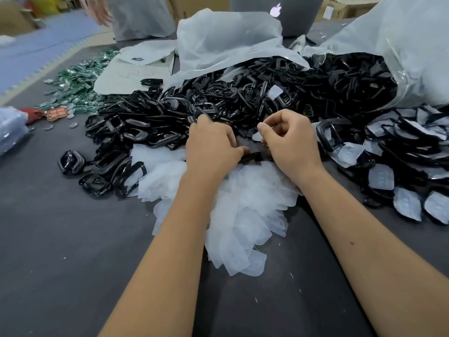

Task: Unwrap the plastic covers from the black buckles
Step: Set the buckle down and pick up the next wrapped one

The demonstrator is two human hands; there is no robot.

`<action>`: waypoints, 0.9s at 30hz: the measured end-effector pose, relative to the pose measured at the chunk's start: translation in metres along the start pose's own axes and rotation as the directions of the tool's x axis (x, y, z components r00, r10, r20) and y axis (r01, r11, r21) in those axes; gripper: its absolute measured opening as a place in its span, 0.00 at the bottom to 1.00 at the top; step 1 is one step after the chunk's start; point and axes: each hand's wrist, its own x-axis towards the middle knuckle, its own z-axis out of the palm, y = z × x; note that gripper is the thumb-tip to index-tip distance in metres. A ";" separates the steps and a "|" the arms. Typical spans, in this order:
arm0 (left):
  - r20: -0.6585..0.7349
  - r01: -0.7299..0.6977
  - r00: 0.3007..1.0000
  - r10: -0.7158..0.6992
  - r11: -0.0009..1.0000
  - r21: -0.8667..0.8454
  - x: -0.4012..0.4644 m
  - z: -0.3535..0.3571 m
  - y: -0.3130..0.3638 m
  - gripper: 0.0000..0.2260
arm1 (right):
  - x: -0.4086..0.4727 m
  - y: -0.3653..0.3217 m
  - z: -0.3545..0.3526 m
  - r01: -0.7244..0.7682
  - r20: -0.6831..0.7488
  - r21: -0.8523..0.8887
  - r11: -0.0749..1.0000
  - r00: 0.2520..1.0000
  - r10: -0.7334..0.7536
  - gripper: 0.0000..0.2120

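A black buckle (252, 156) is pinched between my two hands, low over the table's middle. My left hand (211, 147) grips its left end. My right hand (289, 144) pinches a scrap of translucent plastic cover (257, 136) by the buckle's right end. Under my wrists lies a heap of loose white plastic covers (238, 215). A big pile of bare black buckles (170, 113) spreads to the left and behind. Buckles still in their covers (408, 166) lie at the right.
A large plastic bag (388, 59) spills buckles at the back right. Green small parts (80, 86) lie at the back left, and a laptop (277, 13) stands behind. Another person's hand (102, 10) shows at the top left. The dark table (73, 239) runs toward me.
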 end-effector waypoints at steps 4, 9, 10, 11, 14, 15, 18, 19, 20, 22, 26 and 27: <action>-0.102 0.004 0.995 -0.013 0.996 -0.092 -0.001 -0.001 -0.003 0.16 | -0.002 0.000 -0.003 0.034 -0.081 -0.001 0.999 0.996 -0.034 0.05; -0.022 -0.022 1.000 0.020 0.997 -0.078 0.000 -0.008 -0.003 0.17 | 0.007 -0.004 -0.011 0.133 -0.164 -0.483 0.866 0.957 -0.238 0.07; 0.013 -0.036 0.999 0.037 0.997 -0.064 0.001 -0.012 -0.004 0.15 | 0.011 -0.003 -0.013 0.115 -0.121 -0.593 0.797 0.966 -0.230 0.12; 0.051 -0.047 0.998 0.049 0.998 -0.040 0.001 -0.014 -0.004 0.15 | 0.014 -0.003 -0.014 0.082 -0.072 -0.685 0.724 0.981 -0.180 0.17; 0.111 -0.034 0.993 0.034 0.999 -0.002 0.002 -0.019 0.002 0.12 | 0.011 -0.006 -0.011 0.025 0.004 -0.823 0.567 0.999 -0.037 0.19; 0.129 -0.026 0.991 0.027 1.000 -0.007 0.003 -0.019 0.005 0.11 | 0.010 -0.005 -0.010 0.036 0.011 -0.826 0.562 0.999 -0.048 0.19; 0.159 -0.017 0.987 0.027 0.998 -0.064 0.003 -0.018 0.008 0.13 | 0.013 -0.001 -0.012 0.065 0.005 -0.800 0.597 0.995 -0.101 0.18; 0.143 -0.017 0.989 0.029 0.996 -0.090 0.003 -0.018 0.006 0.13 | 0.014 0.002 -0.014 0.069 -0.001 -0.775 0.628 0.994 -0.110 0.18; 0.118 -0.018 0.992 0.033 0.992 -0.125 0.003 -0.018 0.004 0.13 | 0.015 0.005 -0.015 0.072 -0.011 -0.733 0.677 0.993 -0.118 0.18; 0.063 -0.015 0.998 0.031 0.970 -0.243 0.002 -0.017 0.000 0.12 | 0.015 0.007 -0.017 0.082 -0.029 -0.608 0.790 0.992 -0.125 0.19; -0.046 0.031 0.997 -0.058 0.889 -0.457 0.003 -0.013 -0.004 0.12 | 0.013 0.010 -0.013 0.127 -0.016 -0.604 0.787 0.985 -0.171 0.19; -0.058 0.038 0.996 -0.075 0.877 -0.480 0.003 -0.011 -0.004 0.10 | 0.013 0.011 -0.012 0.123 -0.007 -0.648 0.752 0.986 -0.167 0.19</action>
